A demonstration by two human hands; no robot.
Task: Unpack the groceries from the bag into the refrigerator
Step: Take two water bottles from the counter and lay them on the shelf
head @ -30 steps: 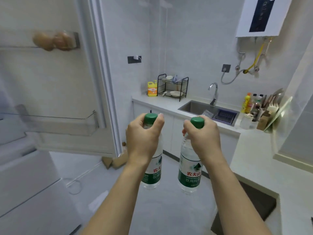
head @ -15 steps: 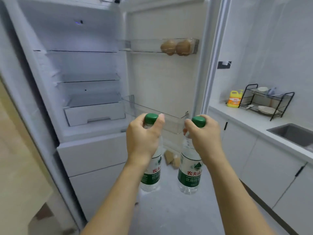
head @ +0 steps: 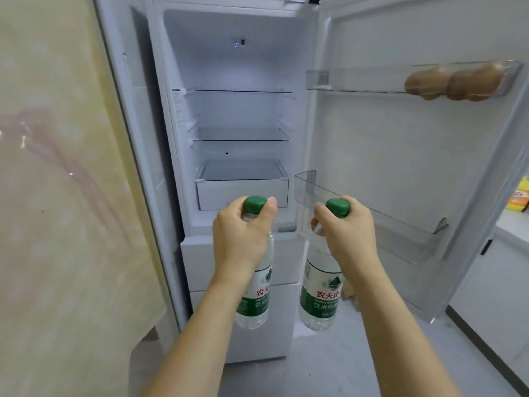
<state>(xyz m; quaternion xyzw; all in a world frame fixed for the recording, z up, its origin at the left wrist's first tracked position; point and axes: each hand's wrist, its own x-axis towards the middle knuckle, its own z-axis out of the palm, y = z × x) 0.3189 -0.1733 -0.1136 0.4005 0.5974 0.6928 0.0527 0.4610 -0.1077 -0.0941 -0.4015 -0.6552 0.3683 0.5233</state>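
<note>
Head view. The refrigerator (head: 237, 110) stood with its upper door (head: 415, 173) swung fully open to the right. The left hand (head: 243, 236) grasped the neck of the left water bottle (head: 256, 296), fingers and thumb curled just below its green cap (head: 255, 204). The right hand (head: 347, 233) grasped the right water bottle (head: 320, 293) in the same manner, beneath its own green cap (head: 337, 207). Both bottles hung upright, side by side but apart, in front of the closed lower drawers and below the open compartment; neither touched a shelf. Each carried a green and white label with red characters.

Inside the compartment, glass shelves (head: 240, 134) sat above a white crisper drawer (head: 242, 193). The upper door bin (head: 372, 80) held two brown, rounded items (head: 455, 81) at its right end; what they were could not be told. The lower door bin (head: 372, 222), of clear plastic, lay just behind the right hand. A pale patterned panel (head: 57, 181) filled the left of the frame. At the far right edge a yellow bottle (head: 519, 196) stood on a countertop (head: 512, 227).
</note>
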